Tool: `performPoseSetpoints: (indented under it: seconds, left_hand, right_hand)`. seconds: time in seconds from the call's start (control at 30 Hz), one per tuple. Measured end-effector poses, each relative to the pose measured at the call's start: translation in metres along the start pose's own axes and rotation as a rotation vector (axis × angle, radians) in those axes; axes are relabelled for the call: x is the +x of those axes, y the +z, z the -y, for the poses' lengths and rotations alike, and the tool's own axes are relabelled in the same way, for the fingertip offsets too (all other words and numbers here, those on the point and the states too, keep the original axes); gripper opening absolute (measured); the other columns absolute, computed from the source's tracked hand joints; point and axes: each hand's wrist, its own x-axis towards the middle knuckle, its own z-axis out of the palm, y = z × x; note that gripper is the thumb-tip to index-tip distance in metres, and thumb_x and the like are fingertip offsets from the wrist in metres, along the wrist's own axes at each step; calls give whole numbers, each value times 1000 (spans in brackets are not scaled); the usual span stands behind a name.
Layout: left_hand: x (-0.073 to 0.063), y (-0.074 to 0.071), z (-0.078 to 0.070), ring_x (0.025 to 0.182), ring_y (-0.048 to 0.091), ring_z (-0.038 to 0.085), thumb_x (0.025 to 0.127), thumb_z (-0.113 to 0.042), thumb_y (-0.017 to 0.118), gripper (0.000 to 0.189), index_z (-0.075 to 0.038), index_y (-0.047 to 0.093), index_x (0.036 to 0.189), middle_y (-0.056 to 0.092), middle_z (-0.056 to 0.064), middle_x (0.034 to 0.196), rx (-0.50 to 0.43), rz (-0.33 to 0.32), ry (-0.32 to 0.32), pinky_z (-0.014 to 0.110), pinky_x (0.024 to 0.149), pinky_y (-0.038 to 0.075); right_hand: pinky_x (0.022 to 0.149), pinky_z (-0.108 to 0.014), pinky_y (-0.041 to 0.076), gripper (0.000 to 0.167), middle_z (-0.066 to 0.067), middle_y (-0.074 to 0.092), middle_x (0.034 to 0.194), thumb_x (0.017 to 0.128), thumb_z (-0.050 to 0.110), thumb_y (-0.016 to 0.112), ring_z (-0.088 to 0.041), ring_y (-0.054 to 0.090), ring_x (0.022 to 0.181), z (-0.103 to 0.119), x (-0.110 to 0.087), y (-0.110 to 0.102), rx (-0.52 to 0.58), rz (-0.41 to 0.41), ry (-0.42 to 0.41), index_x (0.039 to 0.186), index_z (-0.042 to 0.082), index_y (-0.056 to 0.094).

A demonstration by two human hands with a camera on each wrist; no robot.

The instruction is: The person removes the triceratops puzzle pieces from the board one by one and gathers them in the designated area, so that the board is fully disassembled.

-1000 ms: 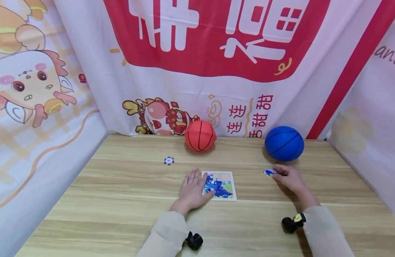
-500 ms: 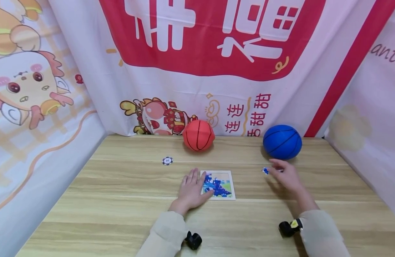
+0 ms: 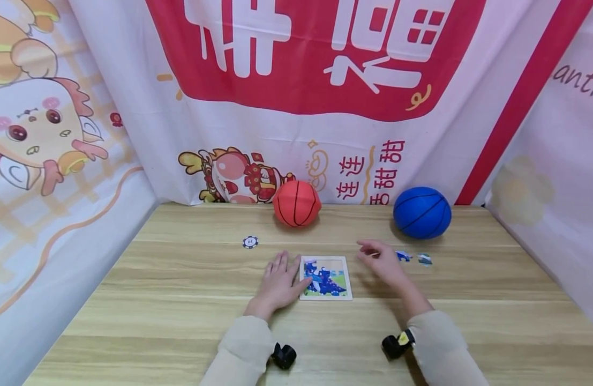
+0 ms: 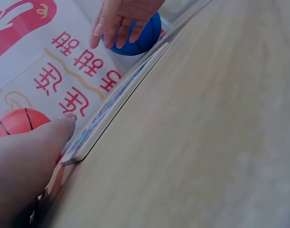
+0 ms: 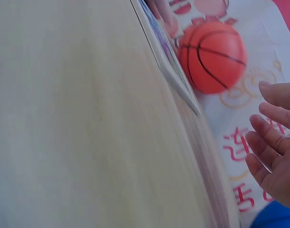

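My left hand (image 3: 278, 284) lies flat on the wooden table, its thumb over the left edge of a white-framed jigsaw puzzle (image 3: 327, 279). The puzzle shows a blue dinosaur, with a bare beige patch at its top right. Above the table, right of the frame, hovers my right hand (image 3: 384, 265). In the right wrist view, the fingers (image 5: 273, 137) are loosely bent and apart, with nothing visible between them. Just beyond this hand lie a blue puzzle piece (image 3: 403, 256) and a pale green-blue puzzle piece (image 3: 425, 259).
An orange-red ball (image 3: 297, 203) and a blue ball (image 3: 422, 213) stand at the table's back edge, before the printed curtain (image 3: 257, 96). A round poker chip (image 3: 250, 242) lies left of the puzzle. Each wrist carries a black camera (image 3: 284, 356).
My right hand has moved left from the loose pieces towards the puzzle, leaving both pieces uncovered on the table. The left hand has slid slightly left, showing more of the puzzle.
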Motion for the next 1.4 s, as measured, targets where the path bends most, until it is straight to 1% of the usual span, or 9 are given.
performPoseSetpoints:
  seconds: [0.27,0.37,0.5,0.63,0.8,0.93,1.1,1.27,1.4]
  left_hand:
    - [1,2,5,128,-1,28,81,-63,32,72,-21,21,138,6,15,142,17,18,-9,44,100,2]
    - [1,2,4,128,-2,28,80,-63,32,71,-23,21,138,5,14,142,32,22,-11,44,100,2]
    - [0,1,3,128,-1,29,81,-62,33,70,-21,24,137,6,15,142,42,16,3,45,100,2]
    - [-1,-1,2,128,0,30,82,-60,33,68,-20,25,137,6,17,142,47,14,16,46,100,3]
    - [-1,0,2,128,0,30,83,-60,32,68,-20,25,137,6,17,142,55,19,19,46,100,3]
    - [-1,0,4,128,-1,29,83,-60,31,68,-20,24,137,5,17,142,59,21,15,45,100,2]
    - [0,1,4,128,-1,29,82,-61,30,69,-21,23,137,4,16,142,63,25,11,45,100,2]
    - [0,2,5,128,-1,29,83,-61,30,68,-21,23,137,4,16,142,70,20,17,45,100,2]
    - [-1,0,4,128,-1,30,83,-61,30,68,-21,23,137,4,17,142,72,20,21,45,100,2]
  right_hand:
    - [75,-35,43,32,-5,56,91,81,14,61,-20,50,84,11,5,35,14,72,76,111,3,57]
    - [75,-34,44,32,-4,57,91,80,15,62,-19,51,84,13,6,47,34,93,83,110,4,58]
    - [78,-34,43,30,-2,58,94,81,15,61,-17,52,87,15,7,61,59,117,101,109,6,60]
    - [77,-34,44,25,-3,60,93,79,12,63,-17,54,86,14,6,72,55,103,84,103,5,63]
    - [72,-32,44,18,-1,59,88,75,9,66,-16,52,80,12,5,80,-9,66,2,93,6,67]
    - [72,-34,42,16,0,57,89,75,11,67,-17,50,82,11,6,85,-66,76,-27,91,9,68]
    - [76,-37,40,14,0,54,90,76,13,66,-19,47,87,13,6,87,-102,93,8,90,13,69]
    - [77,-38,37,15,0,52,91,77,14,66,-20,45,88,14,5,88,-141,95,12,91,12,69]
    - [78,-39,35,16,-1,52,90,76,15,66,-21,44,89,15,4,88,-163,86,-5,92,11,69]
